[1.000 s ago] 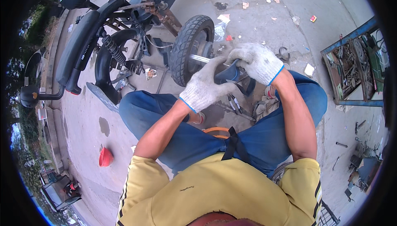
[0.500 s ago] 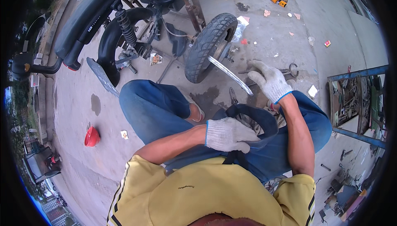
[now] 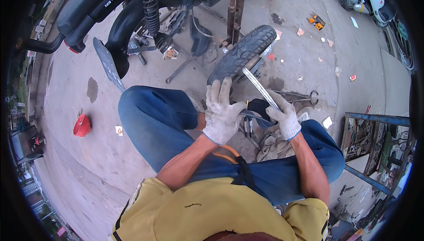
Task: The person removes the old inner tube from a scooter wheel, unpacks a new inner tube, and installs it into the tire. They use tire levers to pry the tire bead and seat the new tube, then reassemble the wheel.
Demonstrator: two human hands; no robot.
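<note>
A small tyre on a wheel [image 3: 243, 54] stands beyond my knees, with a flat silver tyre lever [image 3: 259, 84] sticking out of its side toward me. My right hand [image 3: 286, 118], in a grey-white knit glove, is closed round the near end of this lever. My left hand [image 3: 223, 116], gloved alike, has its fingers stretched and spread at the lower edge of the tyre. Its thumb lies against a black rubber strip [image 3: 257, 118], apparently an inner tube, which spans the gap between my hands. Whether my right hand also grips the strip is hidden.
A partly stripped scooter [image 3: 152, 11] stands at the far left. On the ground lie pliers [image 3: 248, 126], a crumpled rag [image 3: 274, 146] and a long tool with a ring end [image 3: 300, 95]. A red bowl [image 3: 82, 125] sits left; a blue-framed tool rack [image 3: 375, 119] stands right.
My left hand has moved from the black loop on my lap up to the tyre and spread its fingers. My right hand has closed on the lever. The view has shifted.
</note>
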